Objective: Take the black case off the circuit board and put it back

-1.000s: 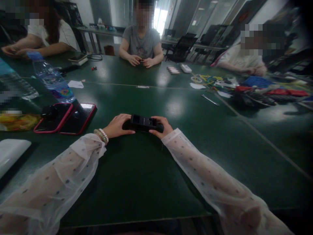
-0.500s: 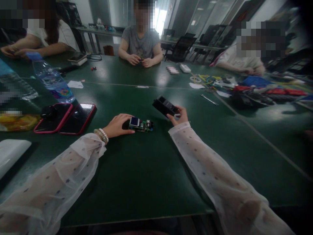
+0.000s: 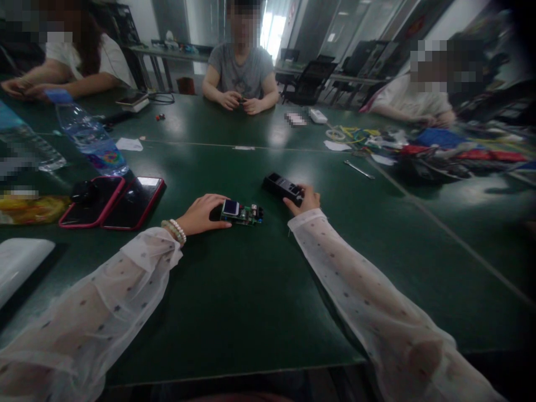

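Observation:
Near the centre of the head view, my left hand (image 3: 204,214) grips the left end of a green circuit board (image 3: 247,214) with a small screen (image 3: 230,207) on it. The fingers lie along the far side and the thumb on the near side. To the right, my right hand (image 3: 305,201) is closed on the near right end of a black case (image 3: 278,185), which lies at a slant low over the table or on it. A gap separates the board from the case.
Two red-edged phones (image 3: 133,204) lie left, with a water bottle (image 3: 92,137) behind them. A wrench (image 3: 359,170) and a pile of cables and bags (image 3: 444,151) are at the right. Three people sit around the green table (image 3: 234,312).
The black case has been lowered and tilted flatter in my right hand, with its top face now more visible. My left hand and the circuit board have hardly moved.

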`<state>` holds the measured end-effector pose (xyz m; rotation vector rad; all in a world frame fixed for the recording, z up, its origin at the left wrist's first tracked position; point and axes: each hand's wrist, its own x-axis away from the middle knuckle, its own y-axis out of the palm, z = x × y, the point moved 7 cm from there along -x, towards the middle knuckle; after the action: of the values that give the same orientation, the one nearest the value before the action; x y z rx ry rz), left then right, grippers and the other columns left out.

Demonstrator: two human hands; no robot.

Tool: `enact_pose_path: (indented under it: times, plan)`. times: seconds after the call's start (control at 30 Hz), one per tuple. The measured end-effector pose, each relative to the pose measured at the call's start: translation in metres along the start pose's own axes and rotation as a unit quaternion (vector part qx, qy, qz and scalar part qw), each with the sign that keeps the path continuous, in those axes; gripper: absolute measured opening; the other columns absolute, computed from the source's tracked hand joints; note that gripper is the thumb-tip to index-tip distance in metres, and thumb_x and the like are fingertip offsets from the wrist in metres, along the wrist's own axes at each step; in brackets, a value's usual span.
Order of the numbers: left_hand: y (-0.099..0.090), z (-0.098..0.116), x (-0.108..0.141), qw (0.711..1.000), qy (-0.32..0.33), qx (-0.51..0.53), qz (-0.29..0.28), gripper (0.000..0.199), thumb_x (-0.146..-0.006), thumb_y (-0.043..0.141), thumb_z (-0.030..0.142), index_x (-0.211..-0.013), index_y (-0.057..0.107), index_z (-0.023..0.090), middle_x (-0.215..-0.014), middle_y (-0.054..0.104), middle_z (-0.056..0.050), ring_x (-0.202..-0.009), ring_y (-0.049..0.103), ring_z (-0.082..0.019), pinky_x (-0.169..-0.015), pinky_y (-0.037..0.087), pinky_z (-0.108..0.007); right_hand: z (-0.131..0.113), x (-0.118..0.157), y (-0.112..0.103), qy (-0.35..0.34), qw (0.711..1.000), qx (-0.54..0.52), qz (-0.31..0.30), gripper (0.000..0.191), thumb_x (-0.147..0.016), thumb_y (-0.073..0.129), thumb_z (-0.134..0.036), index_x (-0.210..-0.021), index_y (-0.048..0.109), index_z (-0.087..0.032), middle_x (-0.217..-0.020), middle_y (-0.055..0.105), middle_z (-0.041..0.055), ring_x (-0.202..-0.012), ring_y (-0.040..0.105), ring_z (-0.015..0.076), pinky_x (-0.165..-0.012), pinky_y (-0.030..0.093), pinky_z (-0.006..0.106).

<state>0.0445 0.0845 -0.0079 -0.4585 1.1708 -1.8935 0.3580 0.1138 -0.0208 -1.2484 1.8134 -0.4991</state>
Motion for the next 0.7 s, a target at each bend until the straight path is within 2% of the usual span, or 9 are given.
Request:
enact_pose_path:
  times: [0.17, 0.47, 0.7]
  plan:
    - [-0.0003, 0.0001, -0.0006, 1.000, -0.003, -0.002, -0.008, 0.066, -0.079, 0.065, 0.065, -0.130, 0.054, 0.025, -0.141, 0.052, -0.010, -0.131, 0.045, -0.032, -0.107, 0.037, -0.053, 0.0012, -0.0003, 0.0011, -0.001, 1.000, -0.002, 0.009, 0.059, -0.072, 0.072, -0.040, -0.125, 0.053, -0.021, -0.105, 0.057, 0.0123, -0.109, 0.054, 0.0371, -0.096, 0.046, 0.063]
    - [-0.0002, 0.0015, 0.0000, 1.000, -0.009, 0.003, -0.018, 0.065, -0.079, 0.064, 0.064, -0.129, 0.056, 0.023, -0.143, 0.051, -0.010, -0.132, 0.044, -0.033, -0.108, 0.035, -0.054, -0.0013, 0.0001, 0.0018, 0.004, 1.000, 0.001, -0.011, 0.063, -0.073, 0.071, -0.041, -0.128, 0.052, -0.019, -0.109, 0.057, 0.0148, -0.112, 0.052, 0.0399, -0.097, 0.045, 0.065]
    - [0.0011, -0.0005, -0.0001, 1.000, -0.012, -0.007, -0.027, 0.066, -0.081, 0.062, 0.065, -0.130, 0.056, 0.021, -0.145, 0.049, -0.011, -0.133, 0.042, -0.034, -0.108, 0.035, -0.056, -0.0029, -0.0011, 0.0029, -0.006, 1.000, 0.019, -0.019, 0.063, -0.073, 0.070, -0.042, -0.128, 0.052, -0.017, -0.109, 0.059, 0.0164, -0.112, 0.051, 0.0401, -0.096, 0.045, 0.061]
